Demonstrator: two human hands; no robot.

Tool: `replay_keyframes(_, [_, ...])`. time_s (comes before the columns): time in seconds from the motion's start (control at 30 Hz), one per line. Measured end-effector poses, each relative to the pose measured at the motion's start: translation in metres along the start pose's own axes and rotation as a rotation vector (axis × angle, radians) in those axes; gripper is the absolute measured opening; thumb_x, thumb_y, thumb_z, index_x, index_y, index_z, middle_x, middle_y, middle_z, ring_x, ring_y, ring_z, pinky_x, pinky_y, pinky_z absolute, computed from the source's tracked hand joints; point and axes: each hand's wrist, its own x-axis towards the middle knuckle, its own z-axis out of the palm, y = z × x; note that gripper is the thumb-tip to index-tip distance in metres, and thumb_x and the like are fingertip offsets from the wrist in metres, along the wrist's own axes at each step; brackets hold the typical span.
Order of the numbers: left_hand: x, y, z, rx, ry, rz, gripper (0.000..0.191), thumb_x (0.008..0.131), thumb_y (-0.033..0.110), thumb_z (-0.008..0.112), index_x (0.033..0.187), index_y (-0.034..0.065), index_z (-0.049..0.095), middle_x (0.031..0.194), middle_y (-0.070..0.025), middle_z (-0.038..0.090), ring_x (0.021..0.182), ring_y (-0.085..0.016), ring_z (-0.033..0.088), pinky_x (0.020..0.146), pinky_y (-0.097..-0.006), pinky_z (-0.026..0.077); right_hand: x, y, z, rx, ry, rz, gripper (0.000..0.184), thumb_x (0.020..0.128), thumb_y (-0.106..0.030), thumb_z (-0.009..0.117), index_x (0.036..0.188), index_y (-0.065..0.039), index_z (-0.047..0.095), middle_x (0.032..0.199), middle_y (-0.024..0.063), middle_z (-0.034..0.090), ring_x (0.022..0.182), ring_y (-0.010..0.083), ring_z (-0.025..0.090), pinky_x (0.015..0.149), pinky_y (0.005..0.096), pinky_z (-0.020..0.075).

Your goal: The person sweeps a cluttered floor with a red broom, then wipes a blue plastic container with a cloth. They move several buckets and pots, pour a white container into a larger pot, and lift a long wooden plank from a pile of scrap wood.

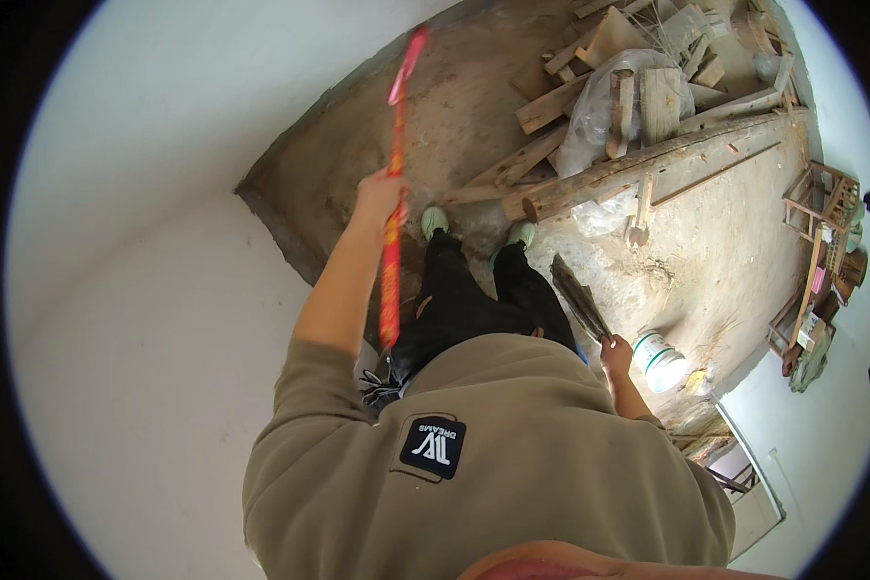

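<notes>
My left hand point(380, 199) grips a long red stick or strip point(391, 283) bearing yellow printing. Its far end, near the wall, carries a blurred pink part point(406, 69), and the near end hangs beside my left thigh. Low at my right side, my right hand point(616, 353) is closed around the end of a dark, rough, weathered piece of wood or bark point(581, 299). That piece points forward past my right leg, above the concrete floor point(623, 275).
Ahead to the right lies a heap of scrap boards point(551, 101) with clear plastic sheeting point(602, 101). A thick wooden log point(623, 177) crosses its near side. A white bucket point(658, 359) stands by my right hand. Wooden furniture point(819, 203) lines the right wall; a white wall point(152, 326) rises close on my left.
</notes>
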Motion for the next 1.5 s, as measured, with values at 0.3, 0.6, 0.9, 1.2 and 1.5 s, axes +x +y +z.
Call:
replay_keyframes(0.3, [-0.068, -0.087, -0.135, -0.119, 0.353, -0.215, 0.004, 0.092, 0.003, 0.057, 0.095, 0.0036, 0.059, 0.065, -0.0051, 0.052, 0.044, -0.016, 0.049, 0.038, -0.0352, 0.040, 0.015, 0.006, 0.016, 0.005, 0.027, -0.040, 0.037, 0.090, -0.037, 0.065, 0.089, 0.000, 0.071, 0.086, 0.0282, 0.069, 0.087, 0.0478, 0.067, 0.080, 0.0518, 0.0527])
replay_keyframes(0.6, [0.045, -0.119, -0.151, -0.073, 0.470, -0.282, 0.005, 0.091, 0.002, 0.056, 0.096, 0.0019, 0.055, 0.073, -0.0098, 0.054, 0.055, -0.021, 0.054, 0.049, -0.0386, 0.046, 0.012, 0.018, 0.014, 0.048, 0.040, -0.069, 0.035, 0.089, -0.035, 0.066, 0.087, 0.000, 0.070, 0.084, 0.0277, 0.068, 0.085, 0.0482, 0.067, 0.077, 0.0520, 0.0520])
replay_keyframes(0.9, [0.028, -0.076, 0.055, -0.194, 0.173, -0.225, 0.006, 0.090, -0.002, 0.056, 0.090, 0.0021, 0.053, 0.067, -0.0065, 0.050, 0.050, -0.019, 0.051, 0.045, -0.0355, 0.041, 0.013, 0.017, 0.011, 0.015, -0.054, -0.032, 0.034, 0.089, -0.035, 0.066, 0.087, -0.002, 0.071, 0.085, 0.0270, 0.069, 0.085, 0.0470, 0.067, 0.078, 0.0512, 0.0521])
replay_keyframes(1.2, [-0.043, -0.037, 0.027, -0.009, -0.034, -0.142, 0.009, 0.091, 0.001, 0.058, 0.100, 0.0012, 0.061, 0.065, -0.0045, 0.052, 0.039, -0.016, 0.046, 0.036, -0.0339, 0.037, 0.026, 0.011, 0.008, 0.033, 0.010, -0.058, 0.034, 0.089, -0.035, 0.065, 0.088, -0.002, 0.071, 0.086, 0.0264, 0.069, 0.087, 0.0467, 0.067, 0.079, 0.0510, 0.0525])
replay_keyframes(1.5, [0.072, 0.043, 0.024, 0.506, 0.204, -0.003, 0.014, 0.088, -0.003, 0.051, 0.094, -0.0068, 0.062, 0.070, -0.0104, 0.056, 0.050, -0.021, 0.053, 0.039, -0.0368, 0.041, 0.012, 0.016, 0.025, 0.101, 0.039, 0.010, 0.033, 0.088, -0.033, 0.068, 0.090, 0.000, 0.072, 0.092, 0.0273, 0.070, 0.091, 0.0469, 0.068, 0.083, 0.0522, 0.0534])
